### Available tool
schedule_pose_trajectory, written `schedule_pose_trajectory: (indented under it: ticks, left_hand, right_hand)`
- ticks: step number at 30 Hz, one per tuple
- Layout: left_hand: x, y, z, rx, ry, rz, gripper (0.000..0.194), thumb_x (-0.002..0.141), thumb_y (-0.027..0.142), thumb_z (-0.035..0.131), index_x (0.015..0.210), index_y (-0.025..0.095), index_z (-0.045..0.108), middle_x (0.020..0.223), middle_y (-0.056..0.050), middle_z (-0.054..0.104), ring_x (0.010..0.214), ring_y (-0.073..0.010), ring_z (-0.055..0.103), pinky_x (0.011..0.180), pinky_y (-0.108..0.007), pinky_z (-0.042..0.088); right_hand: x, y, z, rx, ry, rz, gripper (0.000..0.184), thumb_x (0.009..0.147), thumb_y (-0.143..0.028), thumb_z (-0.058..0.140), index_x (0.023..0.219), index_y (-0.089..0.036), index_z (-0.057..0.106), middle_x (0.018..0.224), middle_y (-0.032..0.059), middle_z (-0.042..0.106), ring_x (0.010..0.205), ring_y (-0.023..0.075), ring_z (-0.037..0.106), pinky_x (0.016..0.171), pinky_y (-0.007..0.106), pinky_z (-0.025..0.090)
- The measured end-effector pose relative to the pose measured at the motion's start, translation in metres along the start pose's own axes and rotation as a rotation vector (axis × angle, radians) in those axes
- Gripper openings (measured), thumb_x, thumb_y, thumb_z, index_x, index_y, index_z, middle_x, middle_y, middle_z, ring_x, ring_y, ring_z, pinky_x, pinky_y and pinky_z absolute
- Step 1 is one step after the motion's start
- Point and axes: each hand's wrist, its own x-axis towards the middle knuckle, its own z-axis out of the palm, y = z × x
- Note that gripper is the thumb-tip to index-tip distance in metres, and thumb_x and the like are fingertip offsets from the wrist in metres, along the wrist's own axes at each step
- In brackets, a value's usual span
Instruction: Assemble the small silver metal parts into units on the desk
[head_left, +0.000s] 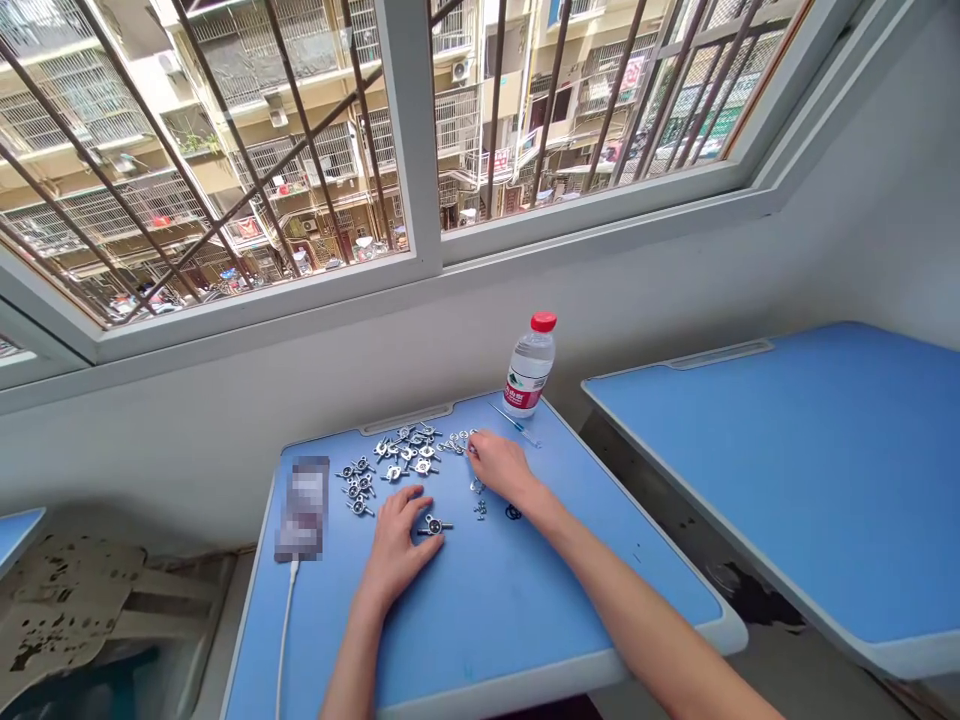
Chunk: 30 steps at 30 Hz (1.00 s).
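Note:
My left hand (394,548) rests on the blue desktop (487,600), its fingertips beside a silver metal fitting (433,525) with a round hole and short arms. My right hand (499,465) lies farther up, its fingertips among small silver rings and parts (457,442). To the left of them, several similar fittings (397,458) lie in a loose cluster. Tiny screws (480,510) and small black rings (512,512) sit just below my right hand. Whether my right fingers pinch a small part is hidden.
A water bottle with a red cap (529,368) stands at the desk's far edge, near a thin blue-handled screwdriver (516,426). A pixelated phone (302,508) with a white cable (285,640) lies on the left. Another blue desk (750,470) stands to the right, below a barred window (585,110).

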Motion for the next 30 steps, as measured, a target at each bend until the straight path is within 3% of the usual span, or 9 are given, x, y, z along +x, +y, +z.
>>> schedule_pose_trajectory:
  ticks: [7, 14, 21, 30]
  left_hand:
    - [-0.002, 0.001, -0.005, 0.014, -0.024, -0.006, 0.022, 0.077, 0.015, 0.064, 0.097, 0.024, 0.064, 0.121, -0.007, 0.061, 0.116, -0.0272, 0.056, 0.098, -0.047, 0.045]
    - [-0.001, 0.001, -0.004, -0.015, -0.052, -0.034, 0.018, 0.079, 0.015, 0.064, 0.096, 0.023, 0.062, 0.121, -0.007, 0.06, 0.117, -0.0266, 0.054, 0.099, -0.046, 0.042]
    - [-0.003, 0.004, -0.005, -0.025, -0.076, -0.033, 0.027, 0.079, 0.015, 0.064, 0.103, 0.026, 0.063, 0.122, -0.005, 0.059, 0.115, -0.0262, 0.053, 0.098, -0.044, 0.042]
    - [-0.003, 0.003, -0.004, -0.04, -0.074, -0.036, 0.019, 0.08, 0.014, 0.063, 0.096, 0.024, 0.061, 0.121, -0.004, 0.059, 0.114, -0.0255, 0.054, 0.096, -0.043, 0.042]
  right_hand:
    - [-0.017, 0.011, -0.008, 0.15, 0.054, -0.067, 0.018, 0.089, -0.015, 0.045, 0.085, -0.019, 0.062, 0.089, 0.0034, 0.067, 0.077, 0.0156, 0.06, 0.06, 0.024, 0.035]
    - [-0.033, 0.003, -0.012, 0.497, -0.125, -0.296, 0.013, 0.083, -0.017, 0.052, 0.075, -0.018, 0.062, 0.076, 0.0017, 0.066, 0.071, 0.0144, 0.058, 0.064, 0.024, 0.04]
    - [-0.047, -0.014, -0.007, 0.384, -0.291, -0.408, 0.013, 0.083, -0.015, 0.052, 0.078, -0.018, 0.064, 0.078, 0.0023, 0.067, 0.069, 0.0139, 0.057, 0.062, 0.024, 0.036]
    - [-0.054, -0.024, -0.002, 0.167, -0.305, -0.476, 0.016, 0.087, -0.012, 0.048, 0.083, -0.019, 0.062, 0.088, 0.0023, 0.068, 0.068, 0.0133, 0.057, 0.06, 0.026, 0.028]
